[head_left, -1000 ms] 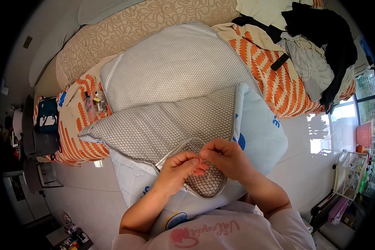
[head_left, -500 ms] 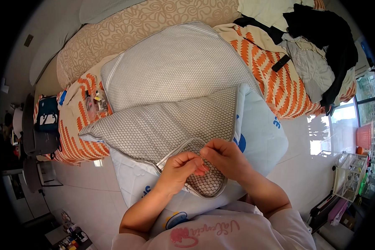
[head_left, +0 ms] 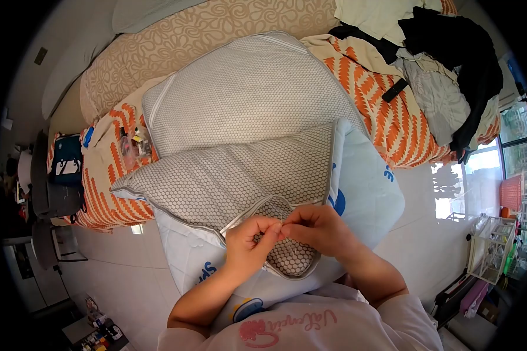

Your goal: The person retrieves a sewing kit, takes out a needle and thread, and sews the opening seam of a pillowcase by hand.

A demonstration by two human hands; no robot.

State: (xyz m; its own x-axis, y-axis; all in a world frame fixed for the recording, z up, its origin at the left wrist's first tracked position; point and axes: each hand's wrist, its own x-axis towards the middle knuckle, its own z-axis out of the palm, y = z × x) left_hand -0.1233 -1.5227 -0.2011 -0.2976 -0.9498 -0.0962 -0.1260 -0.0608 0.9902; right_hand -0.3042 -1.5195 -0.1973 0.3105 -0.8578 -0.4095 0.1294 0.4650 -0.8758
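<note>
Above the folded corner of the mat, the fingertips of my left hand [head_left: 250,244] and my right hand [head_left: 317,229] meet in a pinch. A thin pale thread seems to be between them, though it barely shows now and the fingers hide most of it. The mat [head_left: 234,88] has a grey honeycomb mesh face and grey piping. Its near part is folded over, with a light blue quilted underside [head_left: 369,181] printed in dark blue. A white elastic strap [head_left: 243,215] crosses the corner beside my left hand.
Behind lies a sofa with an orange-and-cream patterned cover [head_left: 357,88]. Clothes [head_left: 468,64] and a black remote [head_left: 395,89] are on its right side. A clear bag of small items [head_left: 136,146] and a dark teal bag [head_left: 66,161] sit at left. A clear rack [head_left: 493,245] stands right.
My hands have come together so that their fingertips touch. My right hand has moved slightly down, and the pale strand seen before is now mostly hidden.
</note>
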